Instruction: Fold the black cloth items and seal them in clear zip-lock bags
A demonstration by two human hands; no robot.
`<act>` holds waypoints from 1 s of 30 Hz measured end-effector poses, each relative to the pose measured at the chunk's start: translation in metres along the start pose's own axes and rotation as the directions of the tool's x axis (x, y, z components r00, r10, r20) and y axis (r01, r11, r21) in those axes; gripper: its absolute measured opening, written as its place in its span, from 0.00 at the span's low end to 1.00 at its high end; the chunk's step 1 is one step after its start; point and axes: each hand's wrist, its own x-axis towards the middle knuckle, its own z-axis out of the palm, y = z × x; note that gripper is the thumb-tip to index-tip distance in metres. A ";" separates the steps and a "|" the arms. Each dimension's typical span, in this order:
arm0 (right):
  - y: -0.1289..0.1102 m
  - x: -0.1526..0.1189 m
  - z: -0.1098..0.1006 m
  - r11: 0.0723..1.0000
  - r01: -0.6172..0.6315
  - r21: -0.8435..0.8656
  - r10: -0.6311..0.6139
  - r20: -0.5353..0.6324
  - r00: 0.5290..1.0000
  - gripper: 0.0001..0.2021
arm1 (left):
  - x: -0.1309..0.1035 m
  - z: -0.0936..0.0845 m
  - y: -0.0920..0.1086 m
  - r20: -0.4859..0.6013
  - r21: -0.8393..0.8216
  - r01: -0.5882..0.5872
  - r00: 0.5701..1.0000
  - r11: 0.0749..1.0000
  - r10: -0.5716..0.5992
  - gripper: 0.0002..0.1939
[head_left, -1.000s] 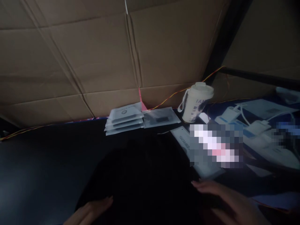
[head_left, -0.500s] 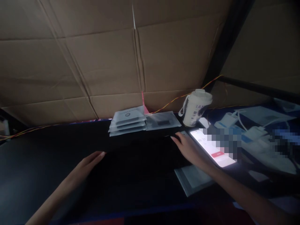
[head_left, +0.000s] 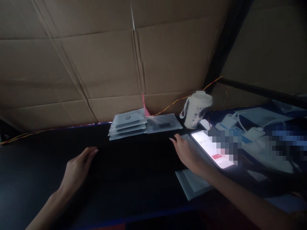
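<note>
My left hand (head_left: 76,167) is over the left part of the black tabletop (head_left: 124,179), its thumb and fingers pressed together. Whether anything thin or dark is between them I cannot make out. My right hand (head_left: 185,153) is over a greyish flat pouch (head_left: 188,137), partly covering it; thumb and forefinger are a little apart, with nothing visible between them. To its right lies a phone with a lit screen (head_left: 203,145). Another translucent zip pouch (head_left: 189,185) lies below, partly under my right forearm.
A stack of several zip pouches (head_left: 128,123) sits at the back, beside a single pouch (head_left: 165,124) with a dark item inside. A lidded paper cup (head_left: 198,110) stands behind the phone. White chargers and cables (head_left: 231,121) clutter the right. Cardboard (head_left: 107,64) walls the back.
My left hand has drawn back to the left and turned slightly. My right hand stays near the pouch. The whole view has shifted a little, so the items appear further left.
</note>
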 end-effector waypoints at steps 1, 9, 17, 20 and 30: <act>0.001 0.000 0.001 1.000 0.004 0.003 -0.004 -0.015 1.000 0.18 | 0.003 0.000 -0.002 -0.024 0.012 -0.003 1.000 1.000 0.004 0.15; 0.000 0.002 0.011 0.999 -0.041 -0.021 0.041 0.012 0.999 0.18 | 0.029 -0.011 0.003 -0.193 0.110 0.001 0.981 0.994 0.020 0.21; 0.000 0.003 0.011 0.993 -0.079 0.085 0.074 0.061 0.995 0.16 | 0.028 0.004 0.011 0.001 0.275 -0.075 0.997 0.958 0.078 0.17; 0.003 0.004 0.007 0.992 -0.060 0.109 0.051 0.078 0.996 0.14 | 0.027 0.010 0.002 0.001 0.396 -0.116 0.992 0.911 0.126 0.17; -0.012 0.005 -0.001 0.987 0.163 -0.001 -0.162 -0.128 0.978 0.14 | 0.030 0.053 0.050 -0.149 0.066 -0.471 0.867 0.880 0.475 0.15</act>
